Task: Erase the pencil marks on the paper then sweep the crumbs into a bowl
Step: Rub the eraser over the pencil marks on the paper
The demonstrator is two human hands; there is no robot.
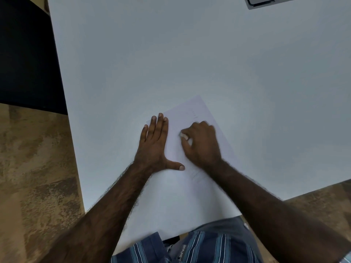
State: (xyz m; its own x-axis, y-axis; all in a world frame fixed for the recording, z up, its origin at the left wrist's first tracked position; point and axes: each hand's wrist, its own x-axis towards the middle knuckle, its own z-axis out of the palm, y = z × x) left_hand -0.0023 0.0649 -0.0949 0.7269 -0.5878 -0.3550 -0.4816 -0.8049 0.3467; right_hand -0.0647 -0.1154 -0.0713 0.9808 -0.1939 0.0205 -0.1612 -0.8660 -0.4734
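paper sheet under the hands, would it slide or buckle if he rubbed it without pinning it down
Probably both. The paper is one thin sheet lying flat on a smooth table, so it would likely slide. The left hand presses flat on its edge while the right hand rubs with the eraser, which suggests it creases easily.

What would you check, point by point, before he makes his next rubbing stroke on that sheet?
1. Paper held flat: ok, the left hand presses on its left edge with straight fingers.
2. Eraser gripped: ok, the right hand pinches it.
3. Eraser touching the paper: cannot tell, the hand is blurred.
4. Pencil marks left: not ok, faint lines show above and below the right hand.
5. Bowl ready for crumbs: not ok, none in view on the table.
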